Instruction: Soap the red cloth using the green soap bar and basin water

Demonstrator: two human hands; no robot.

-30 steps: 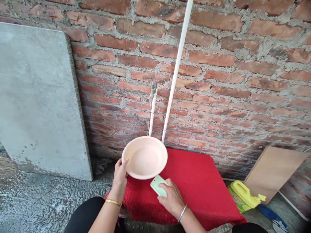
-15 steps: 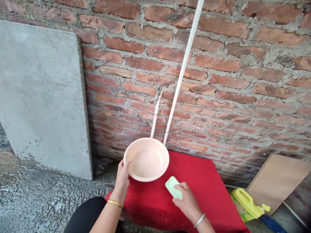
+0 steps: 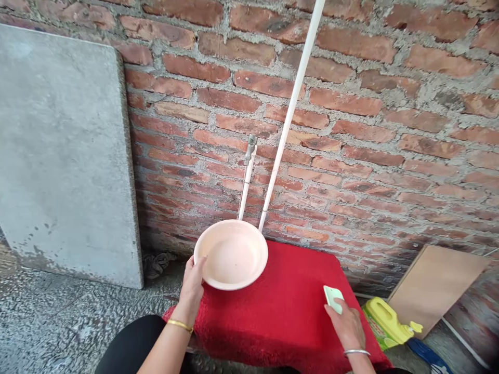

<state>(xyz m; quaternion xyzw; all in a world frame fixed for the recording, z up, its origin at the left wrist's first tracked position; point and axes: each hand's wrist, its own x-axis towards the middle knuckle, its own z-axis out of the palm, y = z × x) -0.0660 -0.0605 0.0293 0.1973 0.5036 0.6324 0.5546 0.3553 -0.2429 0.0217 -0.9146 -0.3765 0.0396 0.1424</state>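
My left hand (image 3: 192, 285) grips the left rim of a pale pink plastic basin (image 3: 234, 257), thumb over the inner side and fingers hidden beneath. Nothing shows inside the basin, which is at the back left of a table draped in red cloth (image 3: 288, 291). Over the right part of the cloth, my right hand (image 3: 348, 322) is closed on a light green, flat block that looks like a bar of soap (image 3: 333, 298). Whether the block touches the cloth, I cannot tell.
A metal tap (image 3: 250, 146) on a white pipe stands behind the basin, beside a longer slanted pipe (image 3: 290, 111). A grey slab (image 3: 66, 156) leans on the brick wall at left. A yellow jug (image 3: 390, 322) and a brown board (image 3: 436, 285) are at right.
My right hand has moved to the right across the red cloth, carrying the green block away from the basin. My left hand keeps its hold on the rim.
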